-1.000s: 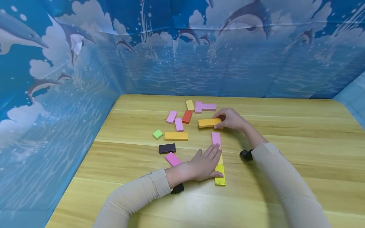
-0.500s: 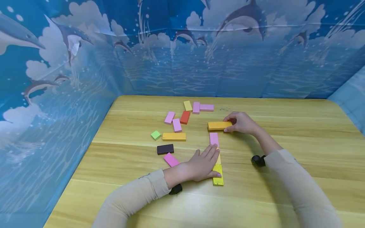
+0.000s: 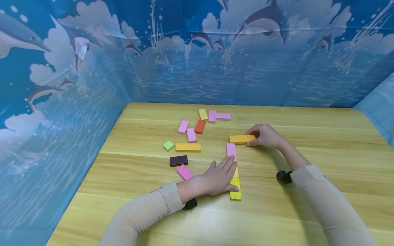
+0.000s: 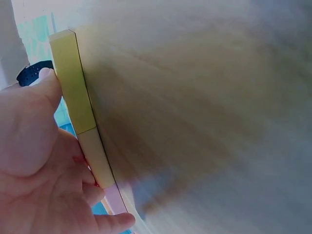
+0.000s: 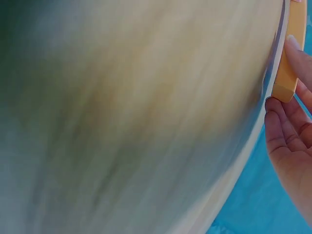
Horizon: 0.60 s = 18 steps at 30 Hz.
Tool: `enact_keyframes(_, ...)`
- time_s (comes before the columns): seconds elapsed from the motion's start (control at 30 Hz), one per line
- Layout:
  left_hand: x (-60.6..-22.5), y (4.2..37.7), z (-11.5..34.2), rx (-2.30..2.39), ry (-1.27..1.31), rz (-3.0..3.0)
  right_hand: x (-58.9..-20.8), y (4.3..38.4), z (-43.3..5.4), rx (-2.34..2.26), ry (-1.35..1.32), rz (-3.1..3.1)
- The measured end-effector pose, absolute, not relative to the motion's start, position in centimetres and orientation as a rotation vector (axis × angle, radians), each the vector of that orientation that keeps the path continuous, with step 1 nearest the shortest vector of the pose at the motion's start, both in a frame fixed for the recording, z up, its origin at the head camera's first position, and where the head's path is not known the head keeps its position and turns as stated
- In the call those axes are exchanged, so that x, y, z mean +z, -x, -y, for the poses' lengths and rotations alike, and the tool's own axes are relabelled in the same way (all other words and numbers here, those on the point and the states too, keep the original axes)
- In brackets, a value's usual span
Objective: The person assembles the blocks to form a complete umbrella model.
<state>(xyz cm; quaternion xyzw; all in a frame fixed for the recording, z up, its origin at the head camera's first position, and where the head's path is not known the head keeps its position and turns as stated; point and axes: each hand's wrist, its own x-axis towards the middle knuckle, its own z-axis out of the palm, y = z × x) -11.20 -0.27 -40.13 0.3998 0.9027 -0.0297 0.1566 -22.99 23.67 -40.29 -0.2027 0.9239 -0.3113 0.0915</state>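
Observation:
My right hand (image 3: 266, 135) pinches the right end of a long orange block (image 3: 237, 139), which lies crosswise just beyond a pink block (image 3: 231, 150). The right wrist view shows the thumb and fingertips at that orange block's (image 5: 287, 83) end. With fingers extended, my left hand (image 3: 217, 177) rests along a straight row of blocks: the pink one, a pale yellow block (image 3: 236, 172) and a bright yellow block (image 3: 235, 195). Its thumb lies on the bright yellow block (image 4: 73, 83), and its fingers partly cover the pale yellow one. The row's ends meet in the left wrist view.
Left of the row lie a second orange block (image 3: 188, 147), a green block (image 3: 168, 146), a black block (image 3: 178, 161) and a magenta block (image 3: 185, 172). Farther back are a red block (image 3: 200, 126), a yellow block (image 3: 203, 114) and several pink ones. A dolphin-print curtain (image 3: 197, 75) borders the table.
My right hand has moved right and slightly nearer with the orange block, bringing it to the far end of the row. The left hand has stayed on the row.

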Motion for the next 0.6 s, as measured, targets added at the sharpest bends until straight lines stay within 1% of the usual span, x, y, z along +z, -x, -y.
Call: enact_keyframes(0.6, -40.12, 11.23, 0.38, -0.094, -1.163, -2.59, -40.8, 22.89, -24.05, -0.914, 0.641, -2.737)
